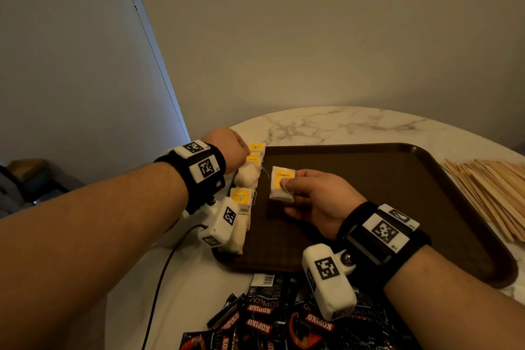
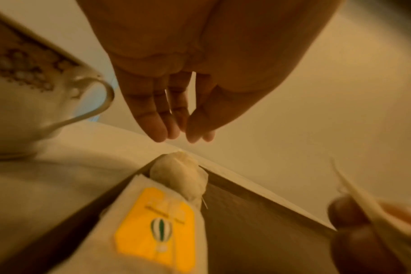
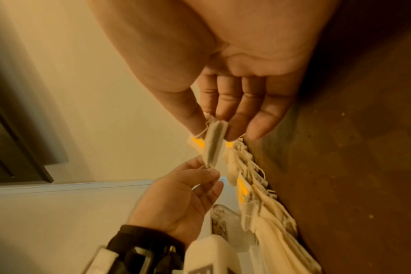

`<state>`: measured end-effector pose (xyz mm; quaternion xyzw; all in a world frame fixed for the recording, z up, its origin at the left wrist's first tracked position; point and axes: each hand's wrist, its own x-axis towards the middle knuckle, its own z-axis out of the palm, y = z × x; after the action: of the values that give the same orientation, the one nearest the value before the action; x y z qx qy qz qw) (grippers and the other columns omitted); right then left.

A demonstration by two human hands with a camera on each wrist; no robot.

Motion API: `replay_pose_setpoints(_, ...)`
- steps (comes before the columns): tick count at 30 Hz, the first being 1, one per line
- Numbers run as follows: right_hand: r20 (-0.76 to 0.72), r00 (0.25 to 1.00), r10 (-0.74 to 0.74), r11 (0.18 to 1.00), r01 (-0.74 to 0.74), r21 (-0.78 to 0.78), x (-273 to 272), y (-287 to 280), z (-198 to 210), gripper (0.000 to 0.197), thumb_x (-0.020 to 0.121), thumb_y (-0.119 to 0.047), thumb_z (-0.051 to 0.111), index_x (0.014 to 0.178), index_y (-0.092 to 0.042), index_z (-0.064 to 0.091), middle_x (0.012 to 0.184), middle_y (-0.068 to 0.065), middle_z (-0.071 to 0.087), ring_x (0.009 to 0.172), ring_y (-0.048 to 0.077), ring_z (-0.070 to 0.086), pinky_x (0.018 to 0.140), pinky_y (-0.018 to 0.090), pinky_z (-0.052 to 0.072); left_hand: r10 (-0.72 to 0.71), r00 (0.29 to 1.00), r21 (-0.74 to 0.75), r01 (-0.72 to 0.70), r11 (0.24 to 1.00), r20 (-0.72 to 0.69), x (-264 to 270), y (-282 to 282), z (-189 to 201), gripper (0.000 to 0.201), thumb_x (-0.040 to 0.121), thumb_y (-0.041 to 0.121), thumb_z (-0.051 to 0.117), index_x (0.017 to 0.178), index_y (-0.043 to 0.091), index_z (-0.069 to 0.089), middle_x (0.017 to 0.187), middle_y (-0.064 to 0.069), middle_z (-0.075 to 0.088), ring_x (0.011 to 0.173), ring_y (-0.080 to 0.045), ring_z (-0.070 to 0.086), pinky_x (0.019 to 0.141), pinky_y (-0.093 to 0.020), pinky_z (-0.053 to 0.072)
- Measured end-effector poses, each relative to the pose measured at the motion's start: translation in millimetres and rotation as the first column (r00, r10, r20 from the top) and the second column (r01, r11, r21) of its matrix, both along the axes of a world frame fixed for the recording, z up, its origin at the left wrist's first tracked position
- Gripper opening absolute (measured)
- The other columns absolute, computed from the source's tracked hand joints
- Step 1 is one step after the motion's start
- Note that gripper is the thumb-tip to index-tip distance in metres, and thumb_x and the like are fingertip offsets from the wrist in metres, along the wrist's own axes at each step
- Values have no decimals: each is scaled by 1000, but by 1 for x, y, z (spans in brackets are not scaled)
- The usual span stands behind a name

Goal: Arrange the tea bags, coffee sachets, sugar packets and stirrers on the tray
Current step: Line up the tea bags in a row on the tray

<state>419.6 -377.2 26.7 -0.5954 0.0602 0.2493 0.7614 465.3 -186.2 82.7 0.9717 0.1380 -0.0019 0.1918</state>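
The right hand [image 1: 318, 202] pinches one tea bag [image 1: 281, 184] between thumb and fingers and holds it above the left part of the tray [image 1: 383, 179]. The yellow tag of this bag faces up and its string passes under the thumb. In the right wrist view the same bag [image 3: 214, 146] hangs edge-on from the fingertips.

The left hand [image 1: 231, 150] is at the far left corner of the tray, over a row of tea bags [image 1: 246, 179] that lies along the left edge of the tray. In the left wrist view its fingers [image 2: 157, 118] are nearly straight and close together, and they grasp nothing; this grip is released, just above the row.

Many stirrers [image 1: 494, 193] lie in a heap on the bench [image 1: 341, 125], to the right of the tray. The coffee sachets [image 1: 272, 321], black with red print, lie in a pile on the bench at the near side of the tray. A cup [image 2: 42, 103] with a handle stands on the bench near the left hand.
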Motion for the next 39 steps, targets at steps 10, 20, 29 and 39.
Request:
replay_pose_setpoints(10, -6, 1000, -9, 1000, 9, -6, -1, 0, 1, 17, 94, -10, 70, 111, -10, 69, 100, 10, 77, 93, 23, 74, 78, 35, 60, -69, 983, 182, 100, 978, -169, 4, -5, -23, 40, 78, 39, 87, 107, 15, 74, 103, -6, 73, 99, -24, 69, 88, -39, 61)
replay_pose_setpoints(20, -11, 1000, -3, 1000, 3, 12, 0, 0, 0, 15, 94, -9, 69, 109, -11, 69, 96, 8, 78, 88, 20, 74, 77, 34, 60, -7, 984, 159, 36, 987, -179, 9, 0, -20, 43, 75, 42, 87, 102, 13, 71, 97, -7, 71, 90, -23, 69, 74, -34, 60)
replay_pose_setpoints(29, 4, 1000, 1, 1000, -1, 13, 0, 0, -2, 14, 94, -9, 70, 108, -10, 68, 99, 10, 77, 89, 20, 75, 78, 35, 60, 2, 988, 124, 18, 992, -156, 13, 2, -24, 39, 80, 40, 83, 100, 9, 72, 100, -11, 74, 91, -27, 72, 80, -38, 62)
replay_pose_setpoints(39, 14, 1000, 0, 1000, 0, 15, 0, 1, -3, 14, 94, -9, 70, 108, -10, 69, 95, 8, 78, 87, 19, 75, 78, 35, 60, -27, 990, 199, 55, 979, -141, 11, -2, -20, 25, 93, 24, 66, 111, 9, 75, 113, -10, 74, 103, -27, 71, 87, -37, 59)
